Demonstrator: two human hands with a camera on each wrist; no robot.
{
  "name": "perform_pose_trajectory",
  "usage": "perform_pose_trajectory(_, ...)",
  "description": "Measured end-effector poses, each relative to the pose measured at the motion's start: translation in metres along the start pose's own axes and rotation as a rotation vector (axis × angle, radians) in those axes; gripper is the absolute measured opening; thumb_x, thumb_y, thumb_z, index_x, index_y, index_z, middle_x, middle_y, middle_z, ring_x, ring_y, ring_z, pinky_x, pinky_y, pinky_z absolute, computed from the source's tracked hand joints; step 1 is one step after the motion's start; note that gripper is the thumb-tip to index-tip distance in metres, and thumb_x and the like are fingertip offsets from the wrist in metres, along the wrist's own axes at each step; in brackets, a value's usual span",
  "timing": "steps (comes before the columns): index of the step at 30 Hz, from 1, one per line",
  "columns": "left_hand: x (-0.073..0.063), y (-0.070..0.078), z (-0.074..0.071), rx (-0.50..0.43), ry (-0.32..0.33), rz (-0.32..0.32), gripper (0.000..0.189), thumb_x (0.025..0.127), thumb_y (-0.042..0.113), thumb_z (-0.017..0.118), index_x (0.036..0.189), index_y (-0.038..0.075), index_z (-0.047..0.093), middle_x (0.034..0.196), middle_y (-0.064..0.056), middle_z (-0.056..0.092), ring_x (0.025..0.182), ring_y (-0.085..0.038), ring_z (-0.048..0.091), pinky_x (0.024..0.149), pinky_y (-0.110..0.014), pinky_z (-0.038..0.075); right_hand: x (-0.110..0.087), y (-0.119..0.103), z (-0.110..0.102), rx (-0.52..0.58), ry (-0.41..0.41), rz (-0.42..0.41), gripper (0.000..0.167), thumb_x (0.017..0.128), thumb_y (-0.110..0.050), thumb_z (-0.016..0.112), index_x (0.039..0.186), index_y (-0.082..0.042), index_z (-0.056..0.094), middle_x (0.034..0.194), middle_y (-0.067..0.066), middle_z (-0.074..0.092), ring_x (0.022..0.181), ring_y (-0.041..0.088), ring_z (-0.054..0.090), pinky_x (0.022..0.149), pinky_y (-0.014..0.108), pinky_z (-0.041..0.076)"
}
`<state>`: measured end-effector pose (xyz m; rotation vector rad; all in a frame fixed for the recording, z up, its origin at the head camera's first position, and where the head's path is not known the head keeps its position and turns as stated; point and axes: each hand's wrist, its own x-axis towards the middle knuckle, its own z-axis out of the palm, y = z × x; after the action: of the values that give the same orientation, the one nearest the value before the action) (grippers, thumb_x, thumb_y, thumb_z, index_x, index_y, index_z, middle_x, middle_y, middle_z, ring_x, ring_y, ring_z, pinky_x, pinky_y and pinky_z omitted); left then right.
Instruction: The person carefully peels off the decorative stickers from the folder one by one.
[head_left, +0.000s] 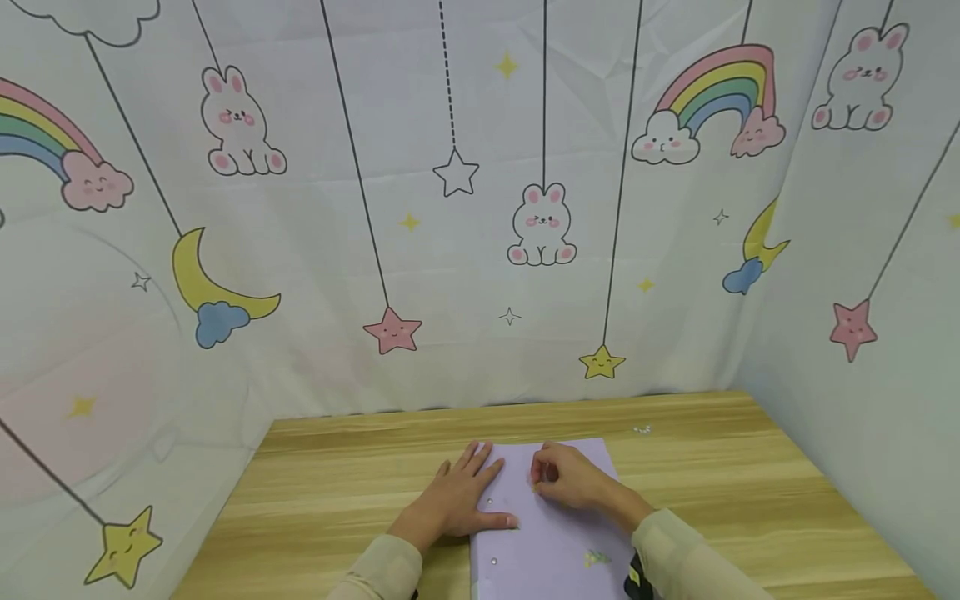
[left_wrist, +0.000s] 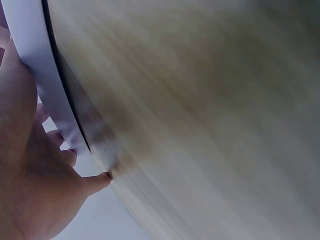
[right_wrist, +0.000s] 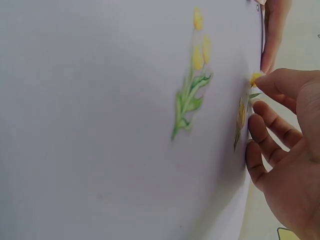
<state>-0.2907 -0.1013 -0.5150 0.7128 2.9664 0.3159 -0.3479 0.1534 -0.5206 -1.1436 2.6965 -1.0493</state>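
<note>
A pale purple folder with small metal rivets lies on the table. My left hand rests on its left side, fingers spread and thumb stretched across the cover. Above the folder's upper right part, my right hand pinches a small yellow-flowered sticker between thumb and forefinger, close to the cover. The fingers hide part of it. A yellow tulip sticker with green leaves lies on the cover nearer to me. Another yellow flower sticker shows beside the right fingertips.
The wood-grain table extends to both sides of the folder. Small whitish scraps lie on it at the back right. A white curtain printed with rabbits, stars and rainbows hangs behind the table.
</note>
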Motion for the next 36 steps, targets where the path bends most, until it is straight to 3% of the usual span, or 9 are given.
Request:
perform_pose_trajectory(14, -0.001, 0.001, -0.002, -0.013, -0.009, 0.000, 0.103, 0.090, 0.081, 0.061, 0.166, 0.015, 0.039, 0.175, -0.014, 0.022, 0.162, -0.035, 0.016, 0.120, -0.068, 0.028, -0.006, 0.001, -0.006, 0.109, 0.032, 0.071, 0.017, 0.089, 0.001, 0.076, 0.091, -0.012, 0.066, 0.086, -0.006, 0.065, 0.076, 0.006, 0.059, 0.066, 0.025, 0.050)
perform_pose_trajectory(29, 0.000, 0.001, 0.000, -0.019, -0.007, -0.002, 0.103, 0.089, 0.081, 0.061, 0.166, 0.015, 0.039, 0.175, -0.013, 0.022, 0.162, -0.035, 0.016, 0.120, -0.068, 0.028, -0.010, 0.001, -0.011, 0.089, 0.065, 0.106, 0.012, 0.096, 0.001, 0.070, 0.100, -0.010, 0.072, 0.086, -0.004, 0.065, 0.077, 0.007, 0.058, 0.070, 0.026, 0.050)
perform_pose_trajectory(36, -0.001, 0.000, 0.000, -0.017, -0.003, 0.001, 0.104, 0.089, 0.082, 0.061, 0.166, 0.016, 0.039, 0.175, -0.014, 0.023, 0.162, -0.035, 0.016, 0.120, -0.068, 0.028, -0.008, -0.003, -0.015, 0.087, 0.072, 0.131, 0.012, 0.095, 0.000, 0.072, 0.095, -0.012, 0.071, 0.084, -0.005, 0.064, 0.076, 0.010, 0.058, 0.068, 0.027, 0.049)
